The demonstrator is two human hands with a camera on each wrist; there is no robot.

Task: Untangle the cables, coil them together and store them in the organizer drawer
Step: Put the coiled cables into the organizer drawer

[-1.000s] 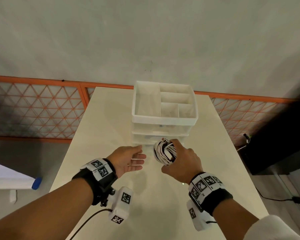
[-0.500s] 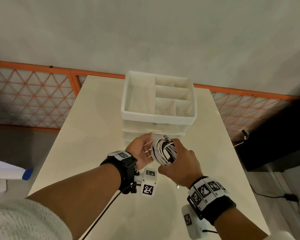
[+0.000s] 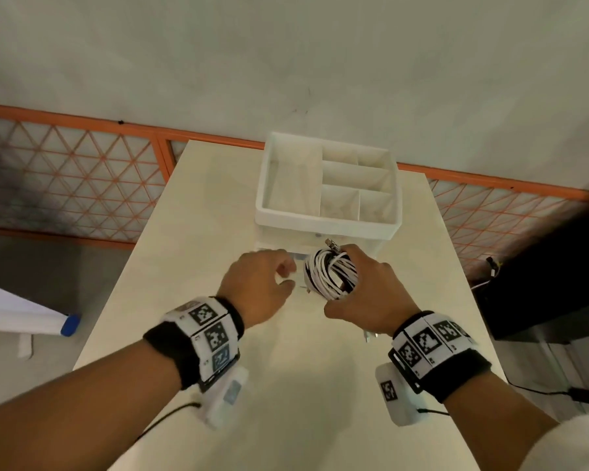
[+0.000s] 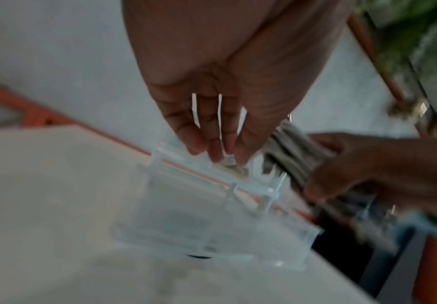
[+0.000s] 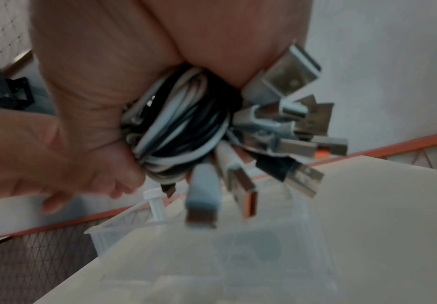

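A white organizer (image 3: 323, 226) with open top compartments stands at the far middle of the table (image 3: 286, 385). My right hand (image 3: 340, 280) grips a coil of white and black cables (image 3: 327, 271) just in front of its drawers; the bundled loops (image 5: 181, 127) fill the palm and several plugs (image 5: 285, 144) stick out. My left hand (image 3: 286, 270) is palm-down beside the coil. Its fingertips (image 4: 220, 152) and thumb close on the small handle of a drawer (image 3: 299, 256), though the left wrist view is blurred. The translucent drawer unit (image 4: 199, 216) sits below that hand.
An orange lattice fence (image 3: 82, 185) runs behind the table against a grey wall. A dark cabinet (image 3: 541, 283) with trailing cords stands to the right. A white roll with a blue end (image 3: 70, 325) lies low on the left. The table's side edges are close to both forearms.
My left hand turned from palm-up on the table to palm-down and moved forward to the drawer front. The right hand kept the coil in nearly the same place.
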